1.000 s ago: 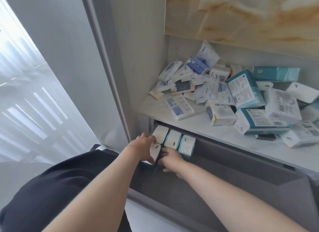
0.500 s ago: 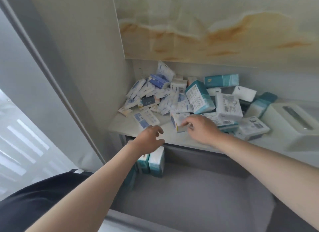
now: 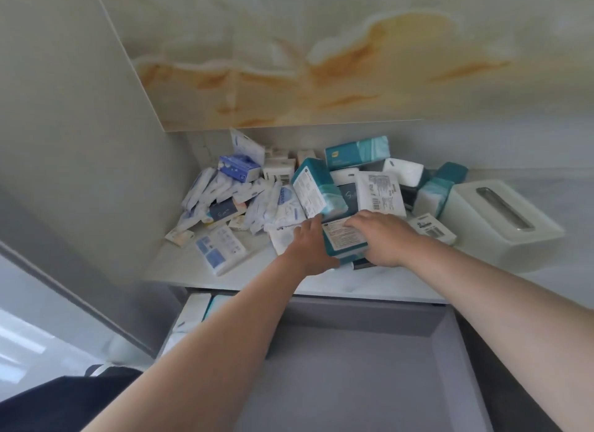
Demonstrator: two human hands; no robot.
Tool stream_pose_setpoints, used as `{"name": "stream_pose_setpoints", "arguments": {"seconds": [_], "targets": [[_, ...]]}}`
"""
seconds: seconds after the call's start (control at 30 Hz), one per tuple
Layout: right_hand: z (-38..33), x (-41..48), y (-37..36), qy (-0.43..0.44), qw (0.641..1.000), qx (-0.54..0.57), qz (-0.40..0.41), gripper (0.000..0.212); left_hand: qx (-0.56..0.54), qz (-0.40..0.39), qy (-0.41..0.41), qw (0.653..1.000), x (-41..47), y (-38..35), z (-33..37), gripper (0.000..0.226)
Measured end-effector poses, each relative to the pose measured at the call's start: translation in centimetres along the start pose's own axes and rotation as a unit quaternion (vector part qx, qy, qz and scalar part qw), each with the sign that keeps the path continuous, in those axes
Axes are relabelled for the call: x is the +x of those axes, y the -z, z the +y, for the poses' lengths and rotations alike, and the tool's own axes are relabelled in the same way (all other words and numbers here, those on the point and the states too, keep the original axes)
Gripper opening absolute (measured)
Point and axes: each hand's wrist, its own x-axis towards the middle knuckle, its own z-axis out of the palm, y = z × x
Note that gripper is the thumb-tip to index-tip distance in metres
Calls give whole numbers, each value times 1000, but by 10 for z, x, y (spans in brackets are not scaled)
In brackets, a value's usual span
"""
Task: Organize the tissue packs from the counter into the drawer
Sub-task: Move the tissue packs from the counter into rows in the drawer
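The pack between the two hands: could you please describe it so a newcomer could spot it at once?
Find the pale counter above the open grey drawer, then the front of the pile. There lies a teal pack with a white printed label on top. Alone among its neighbours, it is gripped by the left hand and right hand, one on each side.

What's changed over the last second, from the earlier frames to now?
Both hands left the back-left corner of the drawer and rose to the counter. The left hand and right hand now grip a teal pack at the counter's front. The stowed packs stay at the drawer's left.
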Motion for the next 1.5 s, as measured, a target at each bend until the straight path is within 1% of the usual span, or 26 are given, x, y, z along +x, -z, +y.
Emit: {"name": "stream_pose_setpoints", "arguments": {"seconds": [0.1, 0.23, 0.3, 0.37, 0.43, 0.5, 0.53, 0.6, 0.67, 0.7, 0.77, 0.8, 0.83, 0.9, 0.93, 0.97, 1.0, 1.07, 1.1, 1.13, 1.2, 1.23, 1.3, 1.37, 1.4, 1.5], "targets": [[3, -1, -3, 14, 1000, 5, -2, 76, -30, 50, 28, 998, 6, -9, 2, 110], [-2, -1, -1, 27, 999, -19, 7, 77, -16, 86, 28, 996, 3, -5, -6, 98], [-7, 0, 0, 29, 999, -15, 29, 79, -61, 102, 20, 993, -1, 3, -9, 89], [-13, 1, 3, 35, 998, 5, 53, 81, -140, 110, 30, 984, -8, 16, -10, 80], [-21, 0, 5, 54, 996, 18, 68, 83, -231, 102, 49, 966, -17, 28, -17, 79], [-28, -3, 6, 64, 994, 43, 79, 85, -286, 87, 70, 952, -28, 39, -27, 79], [-32, -4, 6, 65, 993, 58, 82, 86, -313, 85, 82, 942, -34, 43, -34, 75], [-41, -7, 4, 64, 989, 105, 87, 83, -393, 81, 124, 908, -46, 52, -50, 57], [-51, -10, 3, 48, 976, 194, 84, 74, -457, 37, 166, 873, -60, 60, -65, 38], [-56, -11, 2, 40, 969, 233, 78, 72, -471, 5, 185, 863, -67, 63, -72, 35], [-68, -13, -2, 26, 956, 287, 56, 75, -453, -31, 217, 864, -79, 67, -85, 40], [-75, -14, -3, 18, 949, 310, 45, 78, -430, -27, 225, 874, -82, 67, -92, 42], [-82, -14, -4, 8, 942, 333, 36, 78, -396, -4, 221, 891, -85, 67, -99, 40], [-96, -13, -4, -11, 926, 376, 30, 75, -282, 80, 157, 943, -90, 70, -116, 27], [-104, -13, -4, -19, 920, 390, 26, 74, -237, 97, 114, 960, -95, 72, -122, 30], [-113, -14, -3, -24, 918, 394, 19, 72, -215, 91, 78, 969, -101, 74, -126, 36], [-122, -15, -4, -25, 919, 393, 11, 70, -222, 67, 52, 971, -110, 75, -129, 42], [-141, -18, -9, -27, 923, 384, -4, 67, -268, -7, 33, 963, -128, 72, -135, 47], [-150, -19, -13, -33, 926, 376, -12, 69, -268, -43, 26, 962, -137, 69, -140, 49], [-160, -20, -18, -39, 930, 366, -20, 73, -235, -70, 16, 969, -146, 66, -146, 55], [-180, -21, -28, -53, 929, 363, -42, 78, -145, -81, 6, 986, -160, 57, -161, 65], [-189, -22, -34, -62, 925, 371, -55, 78, -121, -79, 9, 989, -164, 54, -169, 66], [-207, -24, -45, -82, 917, 381, -85, 72, -127, -87, 21, 988, -171, 49, -183, 66], [-225, -29, -54, -102, 908, 389, -120, 57, -120, -105, 33, 987, -174, 44, -194, 68], [-233, -31, -58, -110, 905, 389, -134, 53, -103, -114, 41, 987, -174, 41, -200, 69], [-255, -34, -69, -124, 913, 348, -172, 58, -43, -132, 50, 989, -178, 35, -215, 69]]}}
